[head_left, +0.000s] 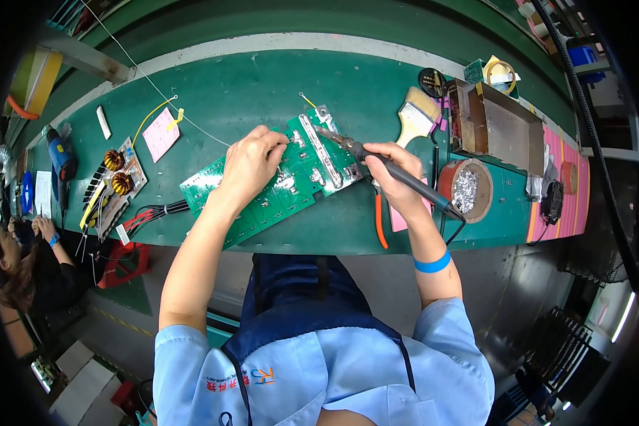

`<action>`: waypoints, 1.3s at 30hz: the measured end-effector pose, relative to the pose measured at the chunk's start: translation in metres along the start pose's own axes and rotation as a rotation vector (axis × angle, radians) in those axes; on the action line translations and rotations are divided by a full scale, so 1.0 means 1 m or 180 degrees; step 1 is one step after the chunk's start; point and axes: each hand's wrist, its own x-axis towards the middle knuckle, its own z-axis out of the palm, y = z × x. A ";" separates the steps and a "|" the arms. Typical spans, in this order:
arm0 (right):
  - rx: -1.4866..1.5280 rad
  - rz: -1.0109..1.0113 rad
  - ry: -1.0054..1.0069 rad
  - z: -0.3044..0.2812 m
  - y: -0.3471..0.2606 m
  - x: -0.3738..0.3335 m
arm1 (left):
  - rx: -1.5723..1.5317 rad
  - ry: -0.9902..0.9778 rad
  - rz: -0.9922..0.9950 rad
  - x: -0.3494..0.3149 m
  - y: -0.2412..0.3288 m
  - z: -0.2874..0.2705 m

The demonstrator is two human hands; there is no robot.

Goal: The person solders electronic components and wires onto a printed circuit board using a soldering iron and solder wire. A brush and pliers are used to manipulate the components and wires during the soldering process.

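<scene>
The left hand (pixel 252 167) hides part of one green circuit board (pixel 284 181); I cannot tell its fingers' grip. The right hand (pixel 396 179) pinches one soldering iron (pixel 426 192) between fingers.

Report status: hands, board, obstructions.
Left hand over board; right hand gripping iron. Tip near silver strip, contact unclear. Pliers beside board, clear of tip.

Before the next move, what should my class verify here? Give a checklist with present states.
1. Soldering iron in the right hand: ok.
2. Iron's tip apart from the left hand: ok.
3. Tip touching the green circuit board: cannot tell.
4. Left hand gripping a part: cannot tell.
5. Workbench beside the board clear of tools: not ok; orange-handled tool there.
6. Paintbrush off the board: ok.
</scene>
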 end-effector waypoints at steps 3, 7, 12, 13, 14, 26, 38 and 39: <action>0.0050 -0.0039 -0.0039 0.003 0.003 0.003 | -0.0030 0.0010 -0.0003 0.000 0.000 0.001; 0.0175 0.0037 -0.0040 0.003 0.006 0.007 | -0.0064 0.0034 0.0002 0.000 -0.001 0.001; -0.0199 -0.0282 -0.0148 0.002 0.001 0.007 | -0.0084 0.0053 0.0000 0.001 -0.001 0.000; -0.0267 -0.0349 -0.0115 0.002 0.001 0.007 | -0.0088 0.0050 0.0004 0.001 0.000 0.001; -0.0333 -0.0415 -0.0081 0.003 0.001 0.006 | -0.0086 0.0046 0.0007 0.001 0.000 0.000; 0.0287 -0.0053 0.0144 0.002 0.008 0.006 | -0.0217 -0.0046 -0.0199 0.002 -0.002 -0.003; 0.0641 0.0251 0.0268 0.002 0.005 0.003 | 0.0110 -0.0108 -0.0169 0.013 0.000 -0.007; 0.0647 0.0254 0.0276 0.004 0.006 0.003 | 0.0054 -0.0088 -0.0139 0.013 0.001 -0.005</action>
